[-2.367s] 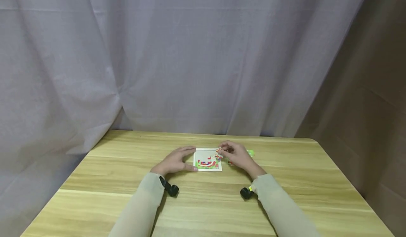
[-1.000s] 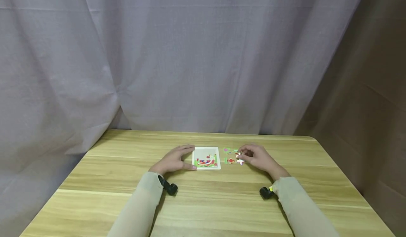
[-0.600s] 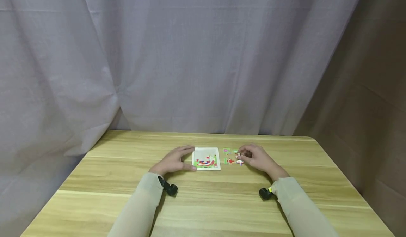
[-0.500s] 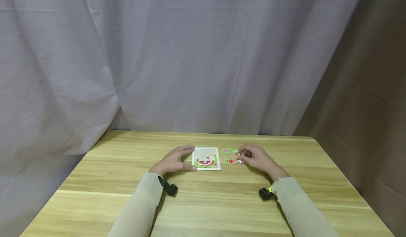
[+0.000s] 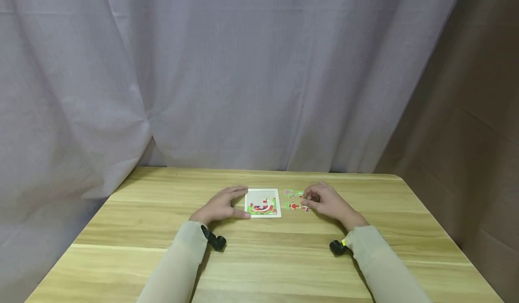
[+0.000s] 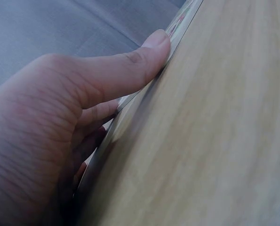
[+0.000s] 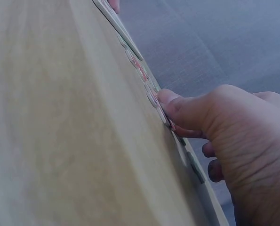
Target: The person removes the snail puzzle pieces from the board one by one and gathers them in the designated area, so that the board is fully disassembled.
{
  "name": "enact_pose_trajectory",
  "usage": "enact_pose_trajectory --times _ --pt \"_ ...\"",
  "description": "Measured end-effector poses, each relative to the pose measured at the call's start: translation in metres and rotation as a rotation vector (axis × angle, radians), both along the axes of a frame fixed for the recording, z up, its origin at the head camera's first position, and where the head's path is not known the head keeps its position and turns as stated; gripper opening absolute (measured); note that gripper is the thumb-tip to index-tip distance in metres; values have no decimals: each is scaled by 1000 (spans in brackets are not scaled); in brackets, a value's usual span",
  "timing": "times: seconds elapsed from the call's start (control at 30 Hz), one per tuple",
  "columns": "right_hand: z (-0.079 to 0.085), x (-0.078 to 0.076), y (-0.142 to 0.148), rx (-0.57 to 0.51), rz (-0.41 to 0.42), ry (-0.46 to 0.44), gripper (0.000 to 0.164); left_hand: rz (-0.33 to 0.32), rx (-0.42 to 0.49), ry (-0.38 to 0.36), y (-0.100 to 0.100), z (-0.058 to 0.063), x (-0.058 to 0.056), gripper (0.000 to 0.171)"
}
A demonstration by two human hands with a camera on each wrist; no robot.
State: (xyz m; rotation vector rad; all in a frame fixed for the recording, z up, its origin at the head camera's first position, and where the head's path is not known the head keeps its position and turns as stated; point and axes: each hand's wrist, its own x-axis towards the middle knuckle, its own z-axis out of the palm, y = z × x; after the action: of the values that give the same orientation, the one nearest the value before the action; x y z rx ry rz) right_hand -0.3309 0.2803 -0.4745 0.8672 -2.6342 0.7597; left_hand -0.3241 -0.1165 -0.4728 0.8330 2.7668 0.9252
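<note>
A white-rimmed jigsaw puzzle tray (image 5: 262, 190) lies flat on the table, its near part filled with red, white and green pieces and its far part bare grey. My left hand (image 5: 220, 205) rests at the tray's left side, thumb on the near corner and fingers at the far one. In the left wrist view, the thumb of my left hand (image 6: 78, 94) lies along the tray's edge. To the right of the tray, my right hand (image 5: 326, 202) pinches a puzzle piece (image 5: 305, 207) at table level; the fingers cover part of it.
Loose puzzle pieces (image 5: 293, 206) lie between the tray and my right hand, among them a green one with a pink flower (image 5: 289, 192). Behind the wooden table (image 5: 259, 267) hangs a grey curtain (image 5: 243, 77).
My right hand has moved from above the tray's right side to the loose pieces on its right, where it now pinches one. The left hand has stayed at the tray.
</note>
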Motion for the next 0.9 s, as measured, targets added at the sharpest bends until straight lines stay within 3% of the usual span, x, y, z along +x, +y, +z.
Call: enact_pose_trajectory --times 0.6,0.9 --pt "1 0 -2 -20 20 38 11 8 0 4 -1 -2 -2 95" --pt "1 1 -1 -3 1 9 11 6 1 0 0 -2 -2 95"
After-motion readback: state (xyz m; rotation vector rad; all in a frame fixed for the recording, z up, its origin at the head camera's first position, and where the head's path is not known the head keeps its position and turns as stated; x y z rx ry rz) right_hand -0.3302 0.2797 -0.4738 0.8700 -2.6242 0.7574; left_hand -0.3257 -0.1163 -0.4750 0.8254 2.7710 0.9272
